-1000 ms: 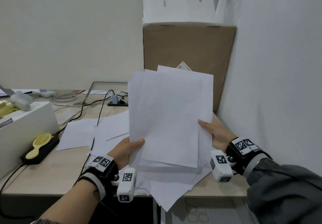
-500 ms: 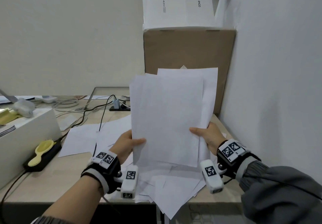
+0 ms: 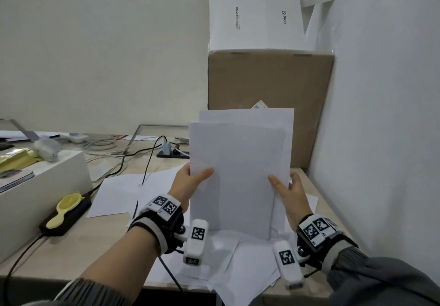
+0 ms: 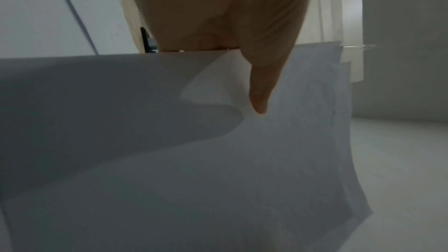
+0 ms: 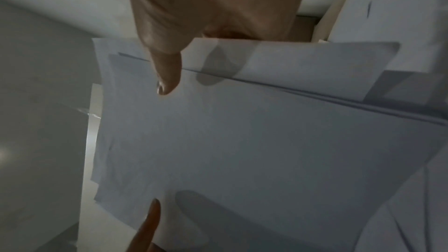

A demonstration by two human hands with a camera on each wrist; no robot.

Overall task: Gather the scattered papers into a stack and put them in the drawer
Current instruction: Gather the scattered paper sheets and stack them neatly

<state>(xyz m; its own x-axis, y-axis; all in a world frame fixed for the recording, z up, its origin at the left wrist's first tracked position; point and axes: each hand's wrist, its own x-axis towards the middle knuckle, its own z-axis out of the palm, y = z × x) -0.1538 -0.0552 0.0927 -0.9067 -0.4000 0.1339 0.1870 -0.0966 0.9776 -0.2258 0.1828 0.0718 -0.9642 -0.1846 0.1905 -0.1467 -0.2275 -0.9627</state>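
Note:
I hold a stack of white papers [image 3: 238,174] upright, its lower edge on more papers on the desk. My left hand [image 3: 190,182] grips the stack's left edge, thumb in front, fingers behind. My right hand [image 3: 285,189] holds the right edge the same way. The left wrist view shows the left hand [image 4: 242,45] with its thumb across the stack [image 4: 218,160]. The right wrist view shows the right hand [image 5: 184,49] with its thumb on the sheets [image 5: 242,141]. Loose papers [image 3: 226,263] lie under the stack, overhanging the desk's front edge. More sheets [image 3: 116,194] lie to the left. No drawer is in view.
A brown cardboard box [image 3: 269,86] with a white box [image 3: 257,20] on top stands behind the stack against the right wall. At the left are a white box [image 3: 42,182], a yellow hairbrush [image 3: 64,208] on a black power strip, and cables [image 3: 147,158].
Both hands have squared the sheets into a neater upright stack. The left hand slid up the left edge. The view has tilted up a little.

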